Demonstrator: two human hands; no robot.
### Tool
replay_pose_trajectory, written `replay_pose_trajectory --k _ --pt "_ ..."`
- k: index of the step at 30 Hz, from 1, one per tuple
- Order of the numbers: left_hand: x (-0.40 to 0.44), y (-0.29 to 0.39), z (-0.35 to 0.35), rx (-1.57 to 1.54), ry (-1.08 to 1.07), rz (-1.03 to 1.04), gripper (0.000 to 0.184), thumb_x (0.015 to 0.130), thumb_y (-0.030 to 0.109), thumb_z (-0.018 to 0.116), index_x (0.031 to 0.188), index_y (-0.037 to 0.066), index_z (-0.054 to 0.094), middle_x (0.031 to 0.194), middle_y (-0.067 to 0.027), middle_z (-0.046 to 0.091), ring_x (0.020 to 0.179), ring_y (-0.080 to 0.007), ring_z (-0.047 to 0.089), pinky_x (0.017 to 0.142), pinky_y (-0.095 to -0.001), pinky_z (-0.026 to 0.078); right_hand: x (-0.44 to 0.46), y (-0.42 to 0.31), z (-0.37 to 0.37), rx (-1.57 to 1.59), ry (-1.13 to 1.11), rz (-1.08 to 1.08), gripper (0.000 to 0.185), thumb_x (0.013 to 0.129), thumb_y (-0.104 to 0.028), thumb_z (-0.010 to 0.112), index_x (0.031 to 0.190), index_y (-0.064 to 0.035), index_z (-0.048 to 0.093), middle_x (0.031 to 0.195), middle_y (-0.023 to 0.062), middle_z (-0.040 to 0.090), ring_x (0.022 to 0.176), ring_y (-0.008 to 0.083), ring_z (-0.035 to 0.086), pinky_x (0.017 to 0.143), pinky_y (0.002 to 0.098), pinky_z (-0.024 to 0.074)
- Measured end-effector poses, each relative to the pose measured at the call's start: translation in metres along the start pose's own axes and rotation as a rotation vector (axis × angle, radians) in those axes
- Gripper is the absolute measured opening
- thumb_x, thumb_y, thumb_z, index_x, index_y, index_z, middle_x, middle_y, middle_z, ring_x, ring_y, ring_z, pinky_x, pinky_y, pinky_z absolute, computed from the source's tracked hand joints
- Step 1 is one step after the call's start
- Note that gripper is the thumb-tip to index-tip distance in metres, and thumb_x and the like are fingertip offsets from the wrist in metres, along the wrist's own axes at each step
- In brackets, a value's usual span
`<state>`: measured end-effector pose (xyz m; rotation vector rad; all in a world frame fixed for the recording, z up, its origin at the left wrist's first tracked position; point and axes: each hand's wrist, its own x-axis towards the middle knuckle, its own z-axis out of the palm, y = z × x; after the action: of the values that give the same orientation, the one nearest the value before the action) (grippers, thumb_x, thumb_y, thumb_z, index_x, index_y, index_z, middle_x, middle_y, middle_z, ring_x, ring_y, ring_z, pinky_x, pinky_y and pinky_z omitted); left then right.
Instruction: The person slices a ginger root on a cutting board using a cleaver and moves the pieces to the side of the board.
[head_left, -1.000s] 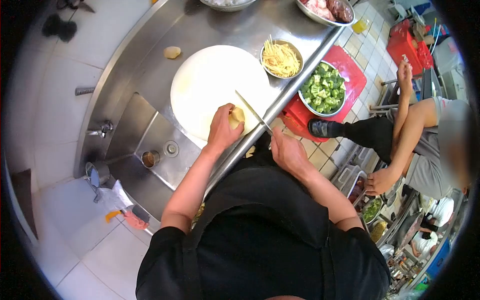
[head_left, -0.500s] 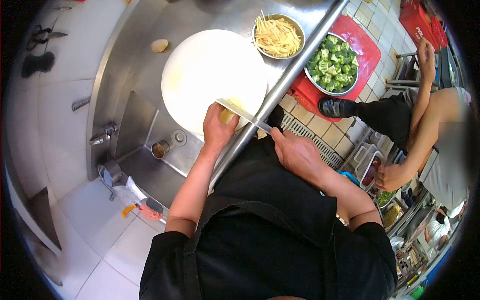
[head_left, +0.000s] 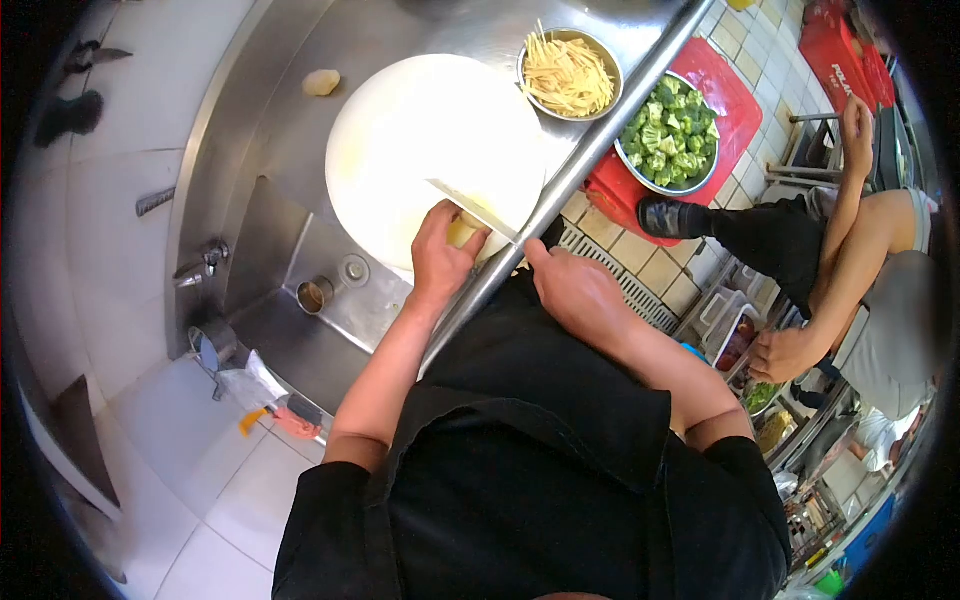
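A peeled yellow potato piece [head_left: 461, 234] sits at the near edge of the round white cutting board [head_left: 410, 130], and my left hand [head_left: 443, 255] is closed over it with the fingers curled. My right hand [head_left: 580, 292] grips the handle of a kitchen knife [head_left: 473, 210]. Its broad blade lies across the board, right beside my left fingertips and the potato piece. Glare hides much of the board's surface. Beyond the board, a steel bowl [head_left: 617, 95] holds pale yellow strips [head_left: 568, 74]. A whole peeled potato [head_left: 321, 82] rests on the steel counter at the far left.
A steel sink basin [head_left: 285, 340] with a small metal cup [head_left: 314, 295] lies left of the board. A bowl of broccoli [head_left: 668, 135] stands on a red stool [head_left: 740, 100] at the right. Another person's leg [head_left: 755, 235] and hands are near it.
The knife blade has shifted slightly relative to the potato piece, and my right hand has moved a little left. My left hand stays on the piece. The whole view has shifted slightly.
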<state>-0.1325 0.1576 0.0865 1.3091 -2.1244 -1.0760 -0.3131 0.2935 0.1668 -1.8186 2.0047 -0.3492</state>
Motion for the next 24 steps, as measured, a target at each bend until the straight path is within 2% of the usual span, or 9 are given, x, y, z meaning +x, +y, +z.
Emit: replay_pose_trajectory --k 2,4,9,11,13,17,19,24 --pt "-0.001 -0.001 0.0 -0.002 0.006 -0.005 0.05 0.081 0.017 0.092 0.121 -0.001 0.069 0.125 -0.0184 0.072 0.115 -0.0361 0.071 0.1 -0.0415 0.056 0.008 -0.004 -0.001 0.035 -0.055 0.037 0.012 0.103 -0.013 0.057 0.113 -0.0055 0.056 0.072 0.0135 0.065 0.068 0.0373 0.07 0.059 0.0514 0.0548" --pt "-0.002 -0.006 0.002 0.026 0.022 0.051 0.054 0.083 0.016 0.093 0.128 -0.001 0.068 0.121 -0.0157 0.074 0.112 -0.0286 0.073 0.1 -0.0397 0.058 0.018 -0.002 0.005 0.052 -0.056 0.022 0.013 0.103 -0.012 0.057 0.113 -0.0049 0.056 0.072 0.0138 0.065 0.069 0.0369 0.071 0.06 0.0508 0.0553" --pt "-0.002 -0.01 0.003 -0.013 0.027 0.06 0.053 0.083 0.015 0.094 0.127 0.0 0.068 0.122 -0.015 0.073 0.111 -0.0277 0.072 0.1 -0.0384 0.058 0.041 0.005 0.018 0.085 -0.067 0.013 0.018 0.099 -0.008 0.056 0.116 -0.0026 0.053 0.077 0.018 0.07 0.073 0.0403 0.073 0.064 0.0532 0.0585" --pt "-0.003 -0.012 0.004 -0.028 0.028 0.067 0.053 0.083 0.015 0.094 0.127 0.0 0.068 0.123 -0.0148 0.073 0.111 -0.0275 0.072 0.1 -0.038 0.058 0.049 0.007 0.019 0.104 -0.19 0.088 0.019 0.1 -0.008 0.054 0.117 -0.0009 0.052 0.078 0.0201 0.071 0.077 0.0431 0.073 0.067 0.0549 0.0584" --pt "-0.002 -0.01 0.003 -0.029 0.018 0.038 0.054 0.083 0.015 0.094 0.127 0.0 0.067 0.123 -0.0145 0.073 0.111 -0.0273 0.072 0.1 -0.0379 0.058 0.052 0.005 0.015 0.108 -0.205 0.105 0.019 0.1 -0.009 0.053 0.118 -0.0005 0.052 0.08 0.0213 0.071 0.079 0.0443 0.073 0.069 0.0562 0.0581" --pt "-0.001 -0.002 -0.003 -0.01 -0.011 0.015 0.051 0.086 0.015 0.091 0.128 0.0 0.066 0.123 -0.0152 0.072 0.111 -0.0282 0.073 0.101 -0.0382 0.058 0.04 0.007 0.008 0.155 -0.175 0.11 0.019 0.102 -0.01 0.051 0.12 -0.0017 0.052 0.086 0.0239 0.072 0.085 0.0462 0.073 0.073 0.0595 0.057" --pt "-0.002 -0.003 -0.006 -0.044 -0.037 0.023 0.045 0.088 0.015 0.086 0.126 0.0 0.066 0.127 -0.0188 0.069 0.114 -0.0352 0.07 0.1 -0.0408 0.057 0.026 0.004 -0.004 0.181 -0.163 0.119 0.019 0.103 -0.011 0.052 0.12 -0.0031 0.052 0.089 0.0238 0.072 0.086 0.0459 0.073 0.073 0.0593 0.0571" --pt "0.001 -0.003 -0.007 -0.002 -0.051 0.036 0.041 0.091 0.015 0.084 0.125 -0.001 0.067 0.127 -0.0198 0.068 0.115 -0.0347 0.07 0.099 -0.0413 0.057 -0.015 0.0 -0.035 0.206 -0.136 0.1 0.018 0.103 -0.015 0.055 0.119 -0.0069 0.053 0.089 0.0215 0.071 0.083 0.0446 0.073 0.071 0.0572 0.0582"
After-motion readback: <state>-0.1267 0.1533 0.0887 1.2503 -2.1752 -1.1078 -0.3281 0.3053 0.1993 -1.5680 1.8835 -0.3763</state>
